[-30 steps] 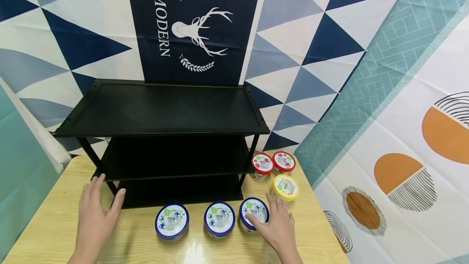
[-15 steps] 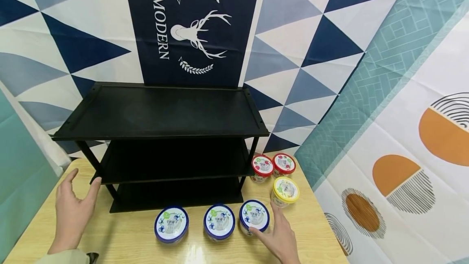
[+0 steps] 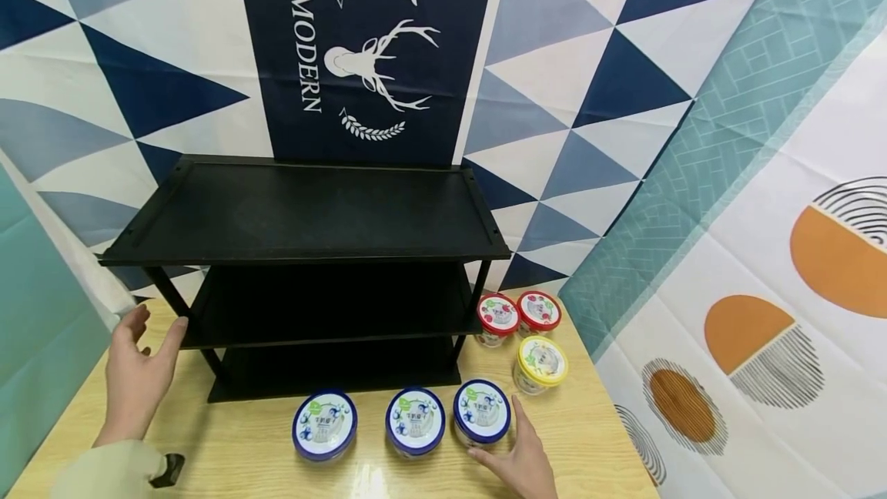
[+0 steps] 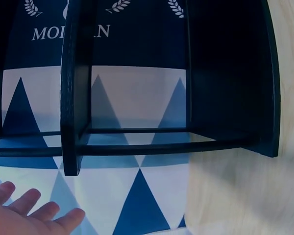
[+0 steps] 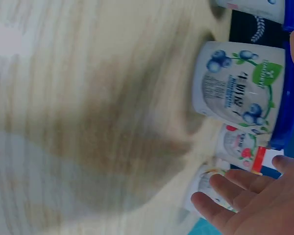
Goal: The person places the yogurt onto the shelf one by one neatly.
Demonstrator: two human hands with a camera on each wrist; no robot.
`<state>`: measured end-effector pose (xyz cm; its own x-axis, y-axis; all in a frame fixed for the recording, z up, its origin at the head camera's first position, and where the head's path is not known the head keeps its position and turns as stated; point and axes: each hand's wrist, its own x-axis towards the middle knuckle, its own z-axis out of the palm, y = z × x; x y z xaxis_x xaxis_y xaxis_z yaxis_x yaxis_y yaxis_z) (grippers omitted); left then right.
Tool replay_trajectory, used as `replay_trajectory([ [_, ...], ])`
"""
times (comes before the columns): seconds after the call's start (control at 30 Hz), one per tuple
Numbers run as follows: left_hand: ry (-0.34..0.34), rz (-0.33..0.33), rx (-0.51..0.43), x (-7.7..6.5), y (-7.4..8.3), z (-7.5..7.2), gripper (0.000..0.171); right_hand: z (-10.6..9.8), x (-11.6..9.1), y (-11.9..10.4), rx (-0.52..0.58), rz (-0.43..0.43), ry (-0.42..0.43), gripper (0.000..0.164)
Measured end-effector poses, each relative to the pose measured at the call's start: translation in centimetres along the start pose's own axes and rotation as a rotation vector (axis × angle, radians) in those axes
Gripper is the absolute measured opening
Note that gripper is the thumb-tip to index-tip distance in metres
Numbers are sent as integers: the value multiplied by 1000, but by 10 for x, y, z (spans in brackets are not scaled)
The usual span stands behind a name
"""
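My left hand point(image 3: 138, 372) is held beside the left end of a black three-tier shelf point(image 3: 312, 210), fingers relaxed and holding nothing. In the left wrist view its fingertips lie apart from the shelf's posts. A blue-lidded tub point(image 3: 482, 411) with blueberries printed on it is the rightmost of three in a row on the table. Around its near right side my right hand point(image 3: 520, 453) is spread, thumb at the front and fingers at the right. In the right wrist view those fingers are extended, not curled round the tub; whether the thumb touches the lid cannot be told.
Two more blue-lidded tubs, the middle one point(image 3: 415, 421) and the left one point(image 3: 324, 425), stand before the shelf. A yellow-lidded tub point(image 3: 541, 363) and two red-lidded tubs point(image 3: 498, 317) stand at its right end. Patterned cloth point(image 3: 554, 98) hangs behind the wooden table point(image 3: 249, 453).
My left hand has moved left, away from the shelf's front and out to its left end. The right hand has shifted slightly down beside the right blue-lidded tub. The tubs have not moved.
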<state>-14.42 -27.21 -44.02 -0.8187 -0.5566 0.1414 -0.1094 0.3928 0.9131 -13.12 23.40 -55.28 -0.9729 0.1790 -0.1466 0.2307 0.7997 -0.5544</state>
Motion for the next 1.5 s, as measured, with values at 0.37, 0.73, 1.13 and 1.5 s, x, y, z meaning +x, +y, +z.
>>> replay_trajectory([
  [0.37, -32, -6, -22, 17, 11, 0, 70, 16, 12, 16, 142, 10, -21, 133],
  [0.73, -34, 1, -15, 22, 12, 2, 70, 31, 16, 21, 275, 3, -9, 130],
  [1.13, -58, -2, -22, 30, 15, 3, 72, 39, 21, 17, 366, 7, 43, 122],
  [1.5, -85, 17, 27, 40, 19, 5, 74, 46, 18, 13, 484, 3, 78, 112],
])
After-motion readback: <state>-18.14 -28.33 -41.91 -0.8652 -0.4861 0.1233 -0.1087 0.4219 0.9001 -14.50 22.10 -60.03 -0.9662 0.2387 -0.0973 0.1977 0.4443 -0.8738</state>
